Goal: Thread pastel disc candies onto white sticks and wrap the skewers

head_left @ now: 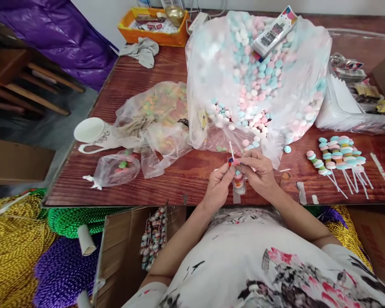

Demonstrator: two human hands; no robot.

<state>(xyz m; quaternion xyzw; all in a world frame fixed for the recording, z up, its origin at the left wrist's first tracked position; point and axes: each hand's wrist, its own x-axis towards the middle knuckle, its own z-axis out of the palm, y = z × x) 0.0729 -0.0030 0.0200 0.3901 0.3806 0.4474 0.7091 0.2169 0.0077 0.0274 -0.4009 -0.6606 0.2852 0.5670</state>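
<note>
Near the front edge of the table, both my hands are on one marshmallow skewer (239, 183) in a clear wrapper. Its white stick (231, 149) points up and away from me, and the marshmallow end hangs toward me. My left hand (218, 185) pinches the neck of the wrapper, where a small blue and red piece shows. Closed from the other side, my right hand (259, 172) pinches something pink at the same neck; the fingers partly cover it. Just beyond lies a large clear bag (211, 85) of pink, blue and white marshmallows.
A pack of printed wrappers (275, 33) rests on the bag. Several unwrapped marshmallow skewers (338, 154) lie right, near a clear bin (349, 122). Leftward are a white mug (90, 130), a candy bag (163, 102) and an orange tray (170, 39). Below stands a cardboard box (120, 252) containing wrapped skewers.
</note>
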